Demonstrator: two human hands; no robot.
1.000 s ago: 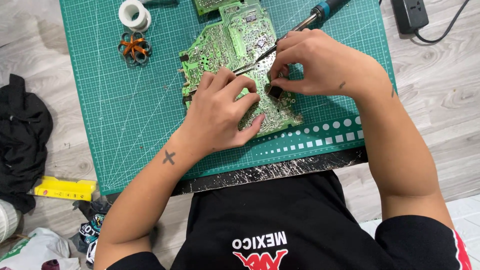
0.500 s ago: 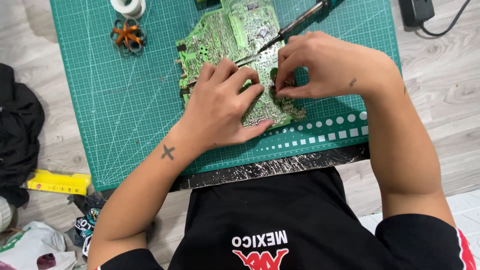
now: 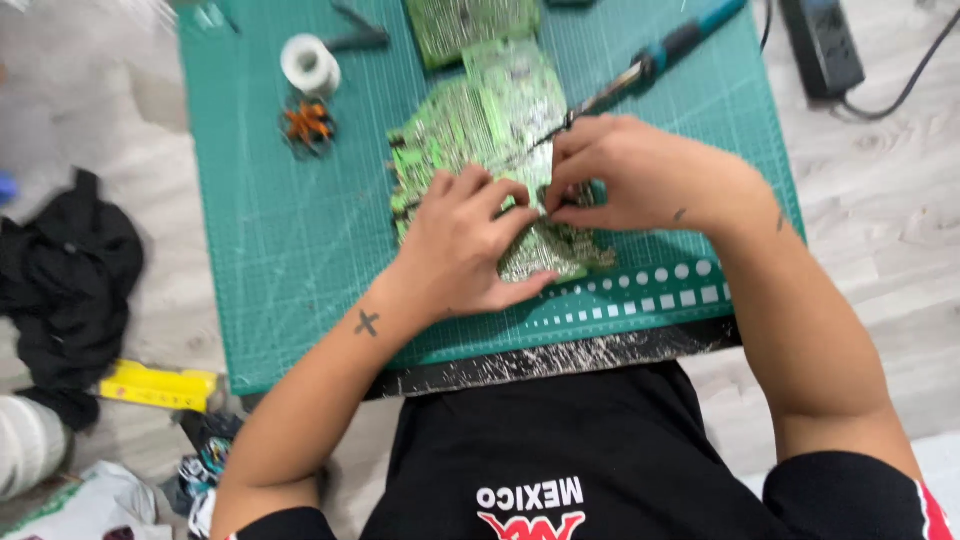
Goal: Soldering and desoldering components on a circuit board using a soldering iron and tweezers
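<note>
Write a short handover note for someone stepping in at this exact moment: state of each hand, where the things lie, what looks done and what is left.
Left hand: flat on the green circuit board, fingers curled, pressing it to the cutting mat.
Right hand: pinching at a small spot on the board beside the left fingertips; what it holds is hidden.
Soldering iron: lying on the mat behind the right hand, tip towards the board.
Solder spool: far left of the mat.
Done: cannot tell; the spot is covered.
Left: both hands are on the board.
</note>
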